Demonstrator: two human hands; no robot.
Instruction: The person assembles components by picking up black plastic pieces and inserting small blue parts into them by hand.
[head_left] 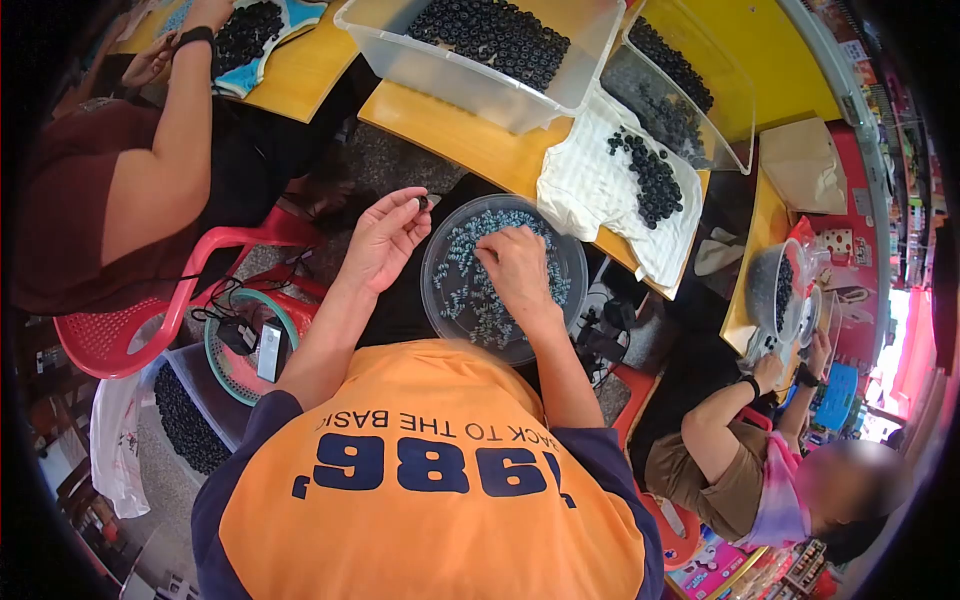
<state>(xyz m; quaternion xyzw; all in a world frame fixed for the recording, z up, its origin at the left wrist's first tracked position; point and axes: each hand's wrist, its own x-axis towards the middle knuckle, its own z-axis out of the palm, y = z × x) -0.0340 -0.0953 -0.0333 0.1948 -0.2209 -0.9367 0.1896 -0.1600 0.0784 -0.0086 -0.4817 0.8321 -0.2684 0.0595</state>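
My left hand (pixel 382 240) is raised left of the round tray, thumb and fingertips closed on a small black round part (pixel 423 203). My right hand (pixel 517 268) reaches down over the clear round tray (pixel 433 300) in my lap, its fingertips drawn together among small blue-green pieces (pixel 490 312). Whatever those fingertips hold is hidden. Many of the pieces lie scattered across the tray's bottom. Beyond the tray, a white cloth (pixel 580 185) drapes over the table edge, with a pile of black round parts (pixel 650 180) on it.
A plastic bin (pixel 470 92) of black parts stands on the yellow table (pixel 440 135), with another clear bin (pixel 735 125) to its right. People work at left and right. A red chair (pixel 190 290) and a basket (pixel 215 365) holding a phone are at my left.
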